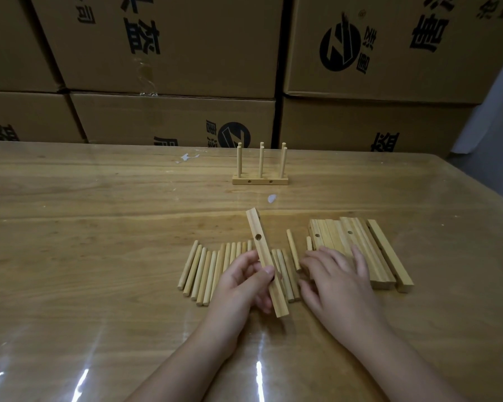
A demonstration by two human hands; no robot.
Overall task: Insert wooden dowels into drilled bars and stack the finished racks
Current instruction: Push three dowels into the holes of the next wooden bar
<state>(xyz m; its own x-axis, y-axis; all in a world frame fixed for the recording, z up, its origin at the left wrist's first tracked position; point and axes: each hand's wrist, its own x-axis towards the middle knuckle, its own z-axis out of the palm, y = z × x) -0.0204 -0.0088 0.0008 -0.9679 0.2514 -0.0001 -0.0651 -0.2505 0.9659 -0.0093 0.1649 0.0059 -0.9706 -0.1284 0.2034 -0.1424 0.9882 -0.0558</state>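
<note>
At the near middle of the table (99, 227), the left hand (238, 282) holds a drilled bar (262, 250) by its nearer half. Its fingers (267, 271) are wrapped round the bar, thumb across the top face. The bar's long axis runs away from the person, its far end leaning a little left, and one hole faces up beyond the thumb.

Under and beside the bar lies a row of dowels (202, 271), roughly parallel to it. One loose dowel (292, 250) lies just right of the bar, its near end pointing at the right hand (336, 282). This is the relation that matters: the dowel lies just ahead of that hand's index tip and thumb, so the right hand is the nearer one to take it.

The right hand is palm down, fingers spread and loosely bent, gripping nothing — the outer ones rest on the stack of spare bars (372, 250). Whether the index tip touches the dowel I cannot tell.

Likely next comes a pinch on that dowel's near end, then a turn to stand it over the hole. One finished rack (260, 179) stands well beyond, pegs upright.
</note>
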